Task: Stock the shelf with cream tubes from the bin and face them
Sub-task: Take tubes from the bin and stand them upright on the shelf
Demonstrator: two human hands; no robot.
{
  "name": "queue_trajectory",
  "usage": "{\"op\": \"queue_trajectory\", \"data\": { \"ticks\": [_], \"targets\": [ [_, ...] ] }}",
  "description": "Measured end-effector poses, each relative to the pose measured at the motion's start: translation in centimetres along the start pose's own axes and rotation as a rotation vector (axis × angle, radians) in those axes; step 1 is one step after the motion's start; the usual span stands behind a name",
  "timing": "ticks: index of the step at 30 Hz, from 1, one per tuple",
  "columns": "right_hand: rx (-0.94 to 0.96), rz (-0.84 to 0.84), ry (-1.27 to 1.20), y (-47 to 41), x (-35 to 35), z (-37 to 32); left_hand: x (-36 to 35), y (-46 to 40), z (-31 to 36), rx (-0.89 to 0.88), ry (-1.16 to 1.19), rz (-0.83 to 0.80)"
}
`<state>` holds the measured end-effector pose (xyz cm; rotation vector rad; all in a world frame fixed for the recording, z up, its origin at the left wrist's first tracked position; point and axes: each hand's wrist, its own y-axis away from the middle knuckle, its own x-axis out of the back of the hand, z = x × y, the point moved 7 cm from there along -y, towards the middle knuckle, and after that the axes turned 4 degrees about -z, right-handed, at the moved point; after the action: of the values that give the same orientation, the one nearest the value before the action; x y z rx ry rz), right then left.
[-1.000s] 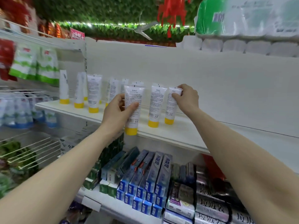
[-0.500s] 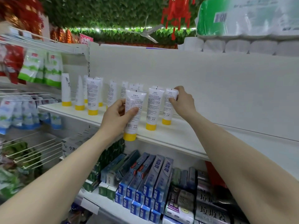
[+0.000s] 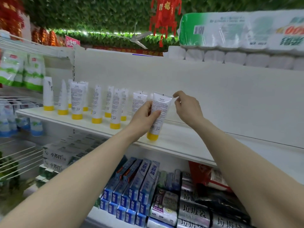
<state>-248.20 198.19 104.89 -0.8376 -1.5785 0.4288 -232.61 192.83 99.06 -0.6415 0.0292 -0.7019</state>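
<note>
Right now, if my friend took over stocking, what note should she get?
Left hand grips a cream tube standing cap-down near the shelf front edge. Right hand hovers beside its top, fingers loosely curled, holding nothing. Done: about ten tubes stand on the shelf to the left. Left: face them, since many show their small-print side. The bin isn't in view.

The left hand [image 3: 144, 116] hides most of the cream tube [image 3: 137, 102] behind the held tube [image 3: 159, 112]. Print on the tubes is too small to read. The shelf [image 3: 189, 142] runs off the right edge.
</note>
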Motion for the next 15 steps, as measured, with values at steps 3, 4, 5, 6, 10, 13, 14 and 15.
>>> {"op": "queue_trajectory", "data": {
  "ticks": [3,4,5,6,10,13,14,15],
  "targets": [
    [0.023,0.005,-0.018,0.1,0.4,0.5,-0.5,-0.6,-1.5,0.032,-0.017,0.039],
    [0.034,0.002,-0.022,0.1,0.4,0.5,-0.4,-0.7,-1.9,0.043,-0.016,0.059],
    [0.043,0.000,-0.025,0.1,0.3,0.5,-0.3,-0.7,-2.2,0.055,-0.009,0.082],
    [0.050,-0.004,-0.028,0.1,0.3,0.4,-0.1,-0.7,-2.5,0.064,-0.005,0.102],
    [0.059,-0.020,-0.025,-0.1,-0.4,0.4,-0.3,0.4,-2.8,0.056,-0.162,0.073],
    [0.056,-0.032,-0.005,0.0,-0.9,0.7,-0.1,1.7,-2.8,0.043,-0.378,0.101],
    [0.052,-0.039,0.002,0.1,-1.1,0.8,0.1,2.1,-2.8,0.033,-0.467,0.122],
    [0.046,-0.045,0.007,0.2,-1.3,1.0,0.2,2.4,-2.7,0.030,-0.558,0.140]
  ]
}}
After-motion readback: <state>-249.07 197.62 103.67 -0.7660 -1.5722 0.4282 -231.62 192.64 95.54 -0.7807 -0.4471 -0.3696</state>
